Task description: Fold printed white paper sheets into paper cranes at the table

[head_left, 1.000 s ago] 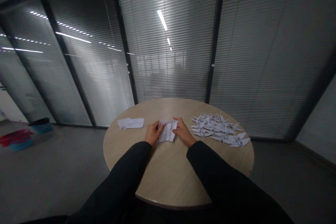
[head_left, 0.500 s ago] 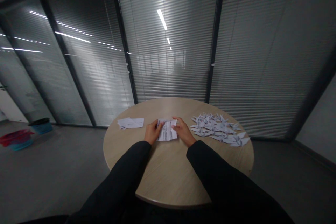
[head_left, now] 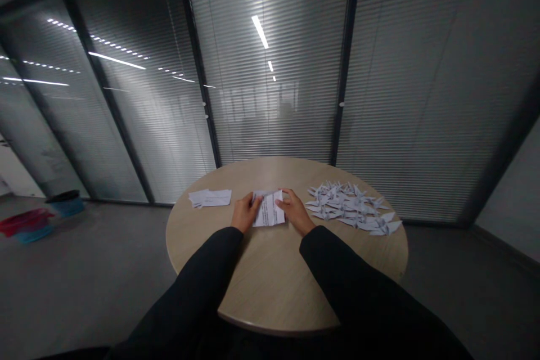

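Observation:
A printed sheet of paper [head_left: 269, 211] with creases is held between my two hands above the middle of the round table. My left hand [head_left: 244, 212] grips its left edge, thumb on the upper face. On the right edge, my right hand [head_left: 294, 211] pinches the sheet between thumb and fingers. The fingers behind the paper are partly hidden. To the right lies a heap of folded white paper cranes [head_left: 350, 207]. Several flat white paper slips [head_left: 213, 198] lie overlapped on the left.
The round wooden table [head_left: 278, 292] stands close to a glass partition with blinds [head_left: 274, 124]. On the floor at the far left are a red and blue basin [head_left: 29, 224] and a blue tub with a black rim [head_left: 66, 203].
My right fingers have shifted slightly along the paper's right side, and its right edge has moved a little. My left hand stays nearly still.

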`<state>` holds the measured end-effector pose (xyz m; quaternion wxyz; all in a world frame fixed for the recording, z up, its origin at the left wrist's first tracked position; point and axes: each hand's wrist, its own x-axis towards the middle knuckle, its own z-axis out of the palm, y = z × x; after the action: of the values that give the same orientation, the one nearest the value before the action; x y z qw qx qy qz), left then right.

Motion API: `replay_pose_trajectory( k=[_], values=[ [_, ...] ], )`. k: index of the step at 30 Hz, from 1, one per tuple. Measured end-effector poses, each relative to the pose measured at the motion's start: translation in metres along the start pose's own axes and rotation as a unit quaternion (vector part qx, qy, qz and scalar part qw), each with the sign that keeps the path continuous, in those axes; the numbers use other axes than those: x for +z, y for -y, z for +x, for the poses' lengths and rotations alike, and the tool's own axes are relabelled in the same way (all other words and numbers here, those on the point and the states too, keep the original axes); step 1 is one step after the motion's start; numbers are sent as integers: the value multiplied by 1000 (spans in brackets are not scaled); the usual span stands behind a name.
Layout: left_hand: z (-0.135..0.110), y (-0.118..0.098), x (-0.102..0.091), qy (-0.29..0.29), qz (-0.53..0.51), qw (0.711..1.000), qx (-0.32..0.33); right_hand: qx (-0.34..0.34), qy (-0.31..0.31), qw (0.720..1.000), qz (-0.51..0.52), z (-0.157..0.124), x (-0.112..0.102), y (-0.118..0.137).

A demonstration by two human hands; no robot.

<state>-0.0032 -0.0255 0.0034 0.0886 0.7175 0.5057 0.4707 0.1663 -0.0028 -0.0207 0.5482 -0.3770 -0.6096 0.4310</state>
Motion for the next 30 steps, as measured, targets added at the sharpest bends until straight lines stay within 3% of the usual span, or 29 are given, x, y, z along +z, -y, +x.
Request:
replay_pose_trajectory(
  k=[11, 16, 24, 30],
  values=[
    [1, 3, 0, -16, 19, 1000, -20, 16, 45, 996, 73, -3, 2, 4],
    [2, 3, 0, -27, 38, 999, -21, 41, 55, 996, 59, -3, 4, 6],
    [1, 0, -1, 12, 9, 1000, -1, 16, -42, 999, 4, -4, 5, 14],
    [0, 0, 0, 39, -2, 999, 9, -8, -40, 999, 3, -1, 5, 9]
  ],
)
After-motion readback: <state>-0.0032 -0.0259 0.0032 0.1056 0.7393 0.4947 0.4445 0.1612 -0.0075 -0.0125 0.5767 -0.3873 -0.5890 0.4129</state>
